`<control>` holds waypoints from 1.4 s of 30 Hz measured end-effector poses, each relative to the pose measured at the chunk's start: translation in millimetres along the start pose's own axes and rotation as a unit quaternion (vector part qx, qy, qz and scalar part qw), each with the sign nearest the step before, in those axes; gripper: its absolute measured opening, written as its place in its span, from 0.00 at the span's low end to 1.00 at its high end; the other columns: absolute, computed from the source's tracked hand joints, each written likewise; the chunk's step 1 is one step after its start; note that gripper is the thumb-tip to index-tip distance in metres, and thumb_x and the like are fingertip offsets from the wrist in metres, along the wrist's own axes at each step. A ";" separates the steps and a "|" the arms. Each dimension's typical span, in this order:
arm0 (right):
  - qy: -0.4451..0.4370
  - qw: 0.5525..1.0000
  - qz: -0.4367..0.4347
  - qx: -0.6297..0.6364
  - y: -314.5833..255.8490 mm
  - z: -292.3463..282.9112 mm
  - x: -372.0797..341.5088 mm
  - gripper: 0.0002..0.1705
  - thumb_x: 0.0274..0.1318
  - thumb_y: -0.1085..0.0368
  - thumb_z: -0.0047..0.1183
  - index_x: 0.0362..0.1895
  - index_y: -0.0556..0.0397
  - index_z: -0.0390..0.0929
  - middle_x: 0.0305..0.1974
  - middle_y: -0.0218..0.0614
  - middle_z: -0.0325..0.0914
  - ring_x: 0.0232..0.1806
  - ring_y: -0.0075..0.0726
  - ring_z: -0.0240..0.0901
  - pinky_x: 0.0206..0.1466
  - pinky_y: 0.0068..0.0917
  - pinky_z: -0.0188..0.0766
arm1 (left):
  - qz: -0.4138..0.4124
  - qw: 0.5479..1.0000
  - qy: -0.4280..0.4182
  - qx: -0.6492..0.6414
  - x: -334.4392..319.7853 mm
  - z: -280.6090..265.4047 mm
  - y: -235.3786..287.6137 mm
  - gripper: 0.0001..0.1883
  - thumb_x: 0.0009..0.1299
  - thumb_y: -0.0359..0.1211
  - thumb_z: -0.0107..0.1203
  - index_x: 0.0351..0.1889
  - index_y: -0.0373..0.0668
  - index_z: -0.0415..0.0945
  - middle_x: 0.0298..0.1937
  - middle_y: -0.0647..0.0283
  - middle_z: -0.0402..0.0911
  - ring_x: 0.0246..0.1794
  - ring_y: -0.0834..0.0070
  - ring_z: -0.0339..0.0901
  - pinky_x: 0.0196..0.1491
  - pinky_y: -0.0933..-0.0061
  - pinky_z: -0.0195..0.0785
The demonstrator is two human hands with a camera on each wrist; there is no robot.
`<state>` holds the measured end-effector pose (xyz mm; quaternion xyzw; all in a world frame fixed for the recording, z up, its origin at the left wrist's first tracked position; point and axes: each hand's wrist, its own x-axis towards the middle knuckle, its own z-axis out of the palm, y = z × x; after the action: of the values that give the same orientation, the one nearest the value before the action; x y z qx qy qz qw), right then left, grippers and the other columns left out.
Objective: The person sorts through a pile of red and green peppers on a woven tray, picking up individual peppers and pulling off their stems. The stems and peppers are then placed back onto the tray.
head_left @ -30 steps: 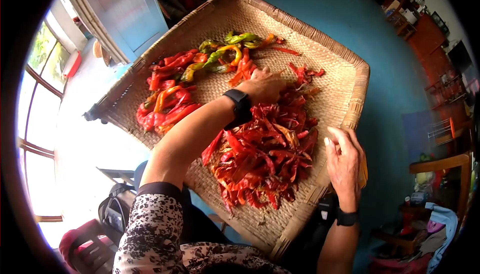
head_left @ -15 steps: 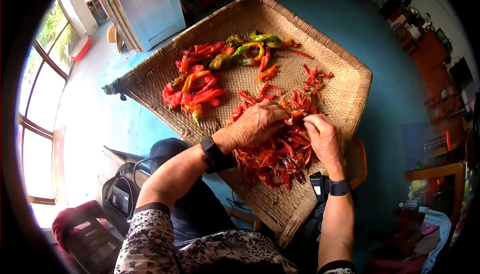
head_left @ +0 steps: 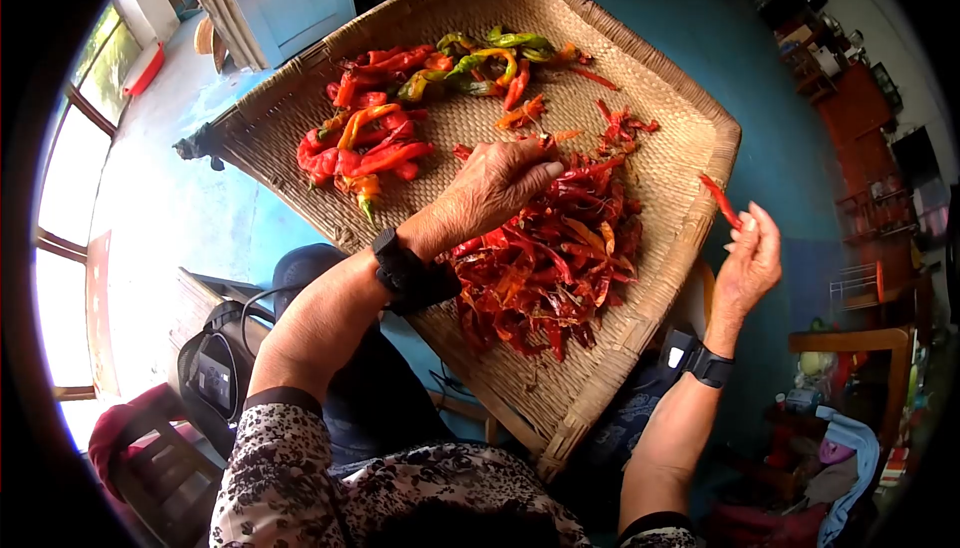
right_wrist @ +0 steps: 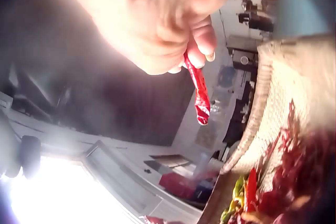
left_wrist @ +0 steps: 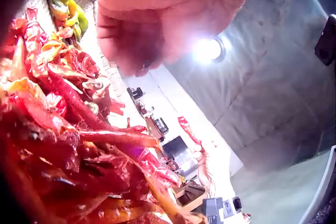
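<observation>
Off the right side of the woven basket (head_left: 690,233), my right hand (head_left: 755,266) pinches one red chili pepper (head_left: 720,200) between thumb and fingers. In the right wrist view the chili (right_wrist: 200,95) hangs down from the fingertips. My left hand (head_left: 495,193) is over the upper left of a heap of dried red chilies (head_left: 545,283), its fingers bent and thumb reaching to the right. Whether the left fingers hold anything I cannot tell. In the left wrist view this hand (left_wrist: 157,19) is above the dried chilies (left_wrist: 79,129).
Fresher red peppers (head_left: 370,153) and twisted green ones (head_left: 490,58) lie along the basket's far left. A small cluster of dried chilies (head_left: 622,128) is near the right wall. A wooden chair (head_left: 850,343) stands at right, a black bag (head_left: 212,373) at left.
Both hands were together at the heap half a second ago. The right hand has since moved right, past the basket rim, carrying the chili; the left has shifted slightly up and left.
</observation>
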<state>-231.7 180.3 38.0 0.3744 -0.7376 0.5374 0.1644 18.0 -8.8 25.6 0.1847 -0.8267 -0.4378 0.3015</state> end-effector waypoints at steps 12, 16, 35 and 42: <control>-0.213 0.975 -0.008 0.067 -18.5 7.4 -22.6 0.14 0.57 0.66 0.57 0.48 0.55 0.78 0.35 0.31 0.76 0.32 0.25 0.71 0.35 0.24 0.70 | 0.115 0.989 -0.039 0.081 -0.2 35.8 -10.7 0.13 0.71 0.40 0.51 0.37 0.40 0.77 0.31 0.53 0.80 0.31 0.53 0.78 0.35 0.57 0.72; -0.395 0.911 0.035 0.113 -72.1 43.4 -48.0 0.13 0.55 0.69 0.59 0.46 0.57 0.78 0.33 0.31 0.77 0.34 0.23 0.72 0.37 0.24 0.71 | 0.125 0.986 -0.072 0.084 -8.1 43.9 -6.6 0.13 0.69 0.41 0.52 0.36 0.40 0.76 0.29 0.54 0.79 0.30 0.53 0.78 0.33 0.56 0.71; -0.124 0.920 0.019 -0.371 36.6 -36.5 -1.8 0.23 0.52 0.63 0.61 0.53 0.52 0.74 0.46 0.49 0.74 0.49 0.57 0.70 0.49 0.48 0.68 | 0.078 0.866 -0.089 0.486 -1.6 17.3 -41.3 0.05 0.62 0.29 0.53 0.36 0.42 0.73 0.35 0.60 0.77 0.41 0.64 0.75 0.39 0.66 0.74; -0.414 0.909 0.029 -0.041 -43.7 26.6 -33.4 0.17 0.53 0.67 0.59 0.48 0.56 0.76 0.41 0.45 0.80 0.39 0.43 0.77 0.42 0.35 0.73 | 0.143 0.895 -0.056 0.420 -1.3 32.5 -45.3 0.06 0.65 0.32 0.53 0.37 0.41 0.72 0.35 0.60 0.75 0.43 0.64 0.74 0.38 0.66 0.72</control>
<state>-173.4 162.3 35.9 0.5346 -0.7713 0.3078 -0.1567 -0.6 -13.0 -26.7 0.1491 -0.9666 -0.0122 0.2082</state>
